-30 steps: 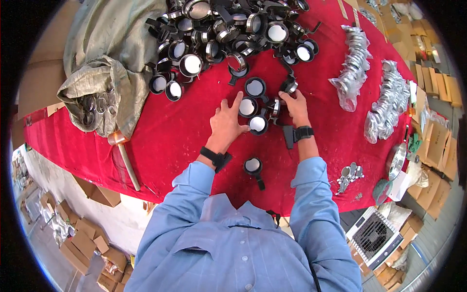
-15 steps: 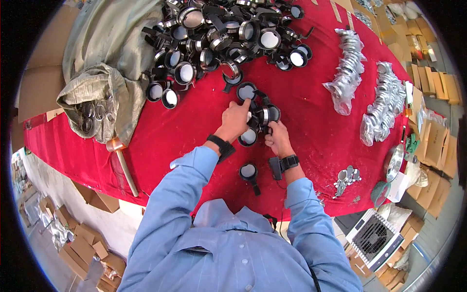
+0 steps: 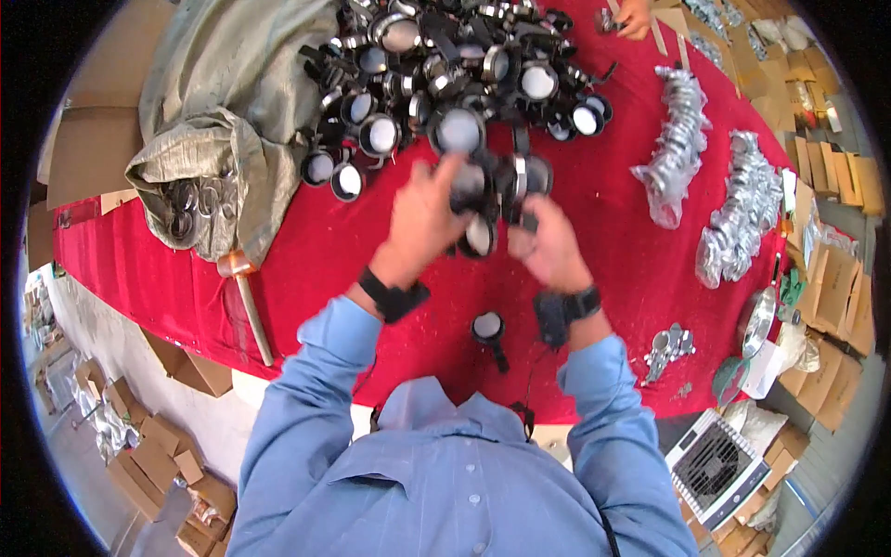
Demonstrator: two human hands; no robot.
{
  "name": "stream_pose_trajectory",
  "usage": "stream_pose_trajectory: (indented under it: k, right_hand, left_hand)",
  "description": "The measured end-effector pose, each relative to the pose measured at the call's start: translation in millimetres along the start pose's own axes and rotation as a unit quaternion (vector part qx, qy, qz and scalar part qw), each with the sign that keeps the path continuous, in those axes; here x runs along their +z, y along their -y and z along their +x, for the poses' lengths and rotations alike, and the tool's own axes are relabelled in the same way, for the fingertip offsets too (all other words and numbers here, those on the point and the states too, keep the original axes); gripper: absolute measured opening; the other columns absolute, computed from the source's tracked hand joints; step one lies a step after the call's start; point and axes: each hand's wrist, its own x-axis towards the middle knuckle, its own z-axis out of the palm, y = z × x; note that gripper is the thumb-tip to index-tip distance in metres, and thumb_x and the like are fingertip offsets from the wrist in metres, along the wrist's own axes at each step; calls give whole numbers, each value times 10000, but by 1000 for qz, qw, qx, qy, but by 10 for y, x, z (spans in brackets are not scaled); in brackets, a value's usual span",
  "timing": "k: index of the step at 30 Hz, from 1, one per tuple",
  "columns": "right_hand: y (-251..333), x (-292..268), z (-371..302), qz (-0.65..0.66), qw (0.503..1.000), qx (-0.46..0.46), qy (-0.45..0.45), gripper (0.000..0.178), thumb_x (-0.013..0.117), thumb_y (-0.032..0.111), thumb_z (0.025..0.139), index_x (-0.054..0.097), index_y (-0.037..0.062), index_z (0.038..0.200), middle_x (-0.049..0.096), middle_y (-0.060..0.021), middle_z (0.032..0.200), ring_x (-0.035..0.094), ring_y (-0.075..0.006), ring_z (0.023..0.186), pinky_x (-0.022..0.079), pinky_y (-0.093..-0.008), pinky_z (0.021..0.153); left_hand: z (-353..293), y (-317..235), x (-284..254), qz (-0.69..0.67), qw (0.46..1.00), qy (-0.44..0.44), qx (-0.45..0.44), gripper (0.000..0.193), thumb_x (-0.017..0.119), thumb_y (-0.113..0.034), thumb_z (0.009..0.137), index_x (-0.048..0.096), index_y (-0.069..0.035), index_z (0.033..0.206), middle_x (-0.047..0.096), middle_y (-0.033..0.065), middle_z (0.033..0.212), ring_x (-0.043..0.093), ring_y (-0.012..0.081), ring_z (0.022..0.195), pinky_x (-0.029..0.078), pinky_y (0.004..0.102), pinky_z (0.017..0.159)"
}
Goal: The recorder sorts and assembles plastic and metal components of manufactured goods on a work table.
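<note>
Above the red cloth my left hand (image 3: 422, 221) is closed on a cluster of black round pieces (image 3: 471, 186) with pale discs and steel rims; motion blurs it. My right hand (image 3: 549, 246) grips the black handle of a round piece with a shiny steel band (image 3: 513, 178), at the cluster's right side. How the held pieces touch is hard to make out. One more black round piece (image 3: 487, 326), with a pale disc and a short handle, lies nearer me. Beyond my hands a large heap of similar pieces (image 3: 445, 70) covers the cloth.
At left are an open sack (image 3: 269, 176) of metal rings and a mallet (image 3: 251, 311). Plastic-wrapped stacks of metal parts (image 3: 676, 148) lie at right, with small metal pieces (image 3: 670, 345) nearer. Another person's hand (image 3: 635, 19) holds a small metal piece at the far edge.
Both my hands have risen with the black round pieces, which look larger and blurred. Another person's hand has come in at the far edge. The whole view has shifted slightly.
</note>
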Motion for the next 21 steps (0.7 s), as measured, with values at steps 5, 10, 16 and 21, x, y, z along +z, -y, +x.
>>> stream_pose_trajectory:
  k: [5,10,16,21]
  right_hand:
    - [1071,553,672,-519,793,-307,82,127,576,156,947,553,44,1003,437,43,696,446,-73,589,417,-238,553]
    - [1350,813,437,-473,658,-562,-167,384,642,323,895,625,16,1125,697,-117,909,656,-211,733,527,-304,640]
    - [-377,-318,-738,-679,690,-176,-178,568,771,485,734,560,30,1000,655,-186,811,668,-349,762,529,-441,647]
    - [-1857,-526,-1180,-724,664,69,-174,618,756,419,740,459,13,1100,669,-220,811,681,-407,782,540,-519,632]
  left_hand:
    - [857,-234,-976,-14,984,-127,128,571,753,-158,760,530,-43,1273,677,158,1023,667,284,941,552,406,802]
    - [757,189,-1241,-202,956,-211,-26,650,762,-153,776,489,-94,1363,698,134,1055,682,317,911,557,385,802]
    - [-1050,1033,-262,-144,980,19,-135,367,762,-211,792,632,-2,1064,647,62,764,606,131,695,508,311,627]
    - [-2256,883,572,-284,893,295,-188,486,724,-236,852,535,2,1232,672,138,892,662,197,799,546,345,678]
